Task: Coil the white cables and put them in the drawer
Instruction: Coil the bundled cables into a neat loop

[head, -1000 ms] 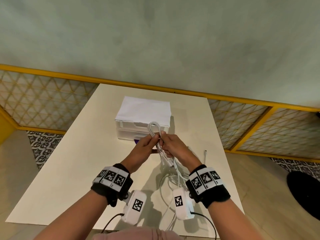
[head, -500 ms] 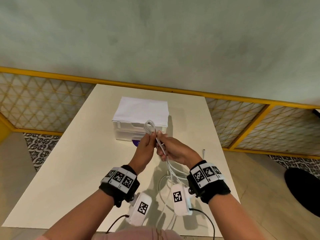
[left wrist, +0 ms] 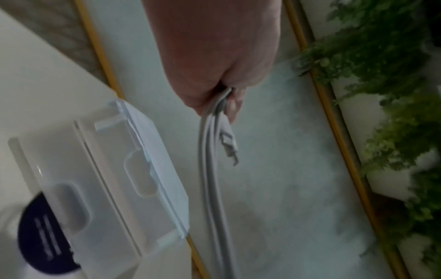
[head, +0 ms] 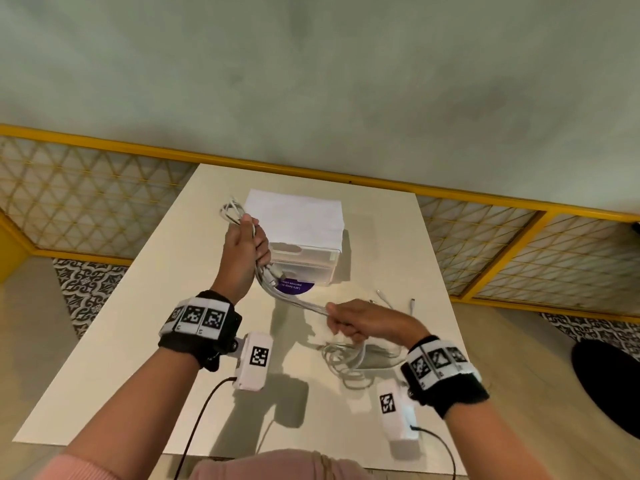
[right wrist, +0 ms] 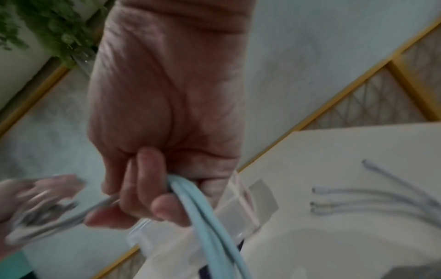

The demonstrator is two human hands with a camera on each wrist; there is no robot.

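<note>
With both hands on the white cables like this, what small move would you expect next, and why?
Probably the right hand carries its stretch of the white cables up to the left hand to add another loop. The left hand already holds a looped bundle above the table, a span runs between the hands, and slack still lies loose on the table; the drawer unit looks shut.

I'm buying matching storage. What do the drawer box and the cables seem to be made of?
Drawer box: probably clear, glossy hard plastic; the table shows through its walls and edges catch light. Cables: likely white rubbery plastic sheathing, smooth and matte; they bend softly between left hand and right hand.
</note>
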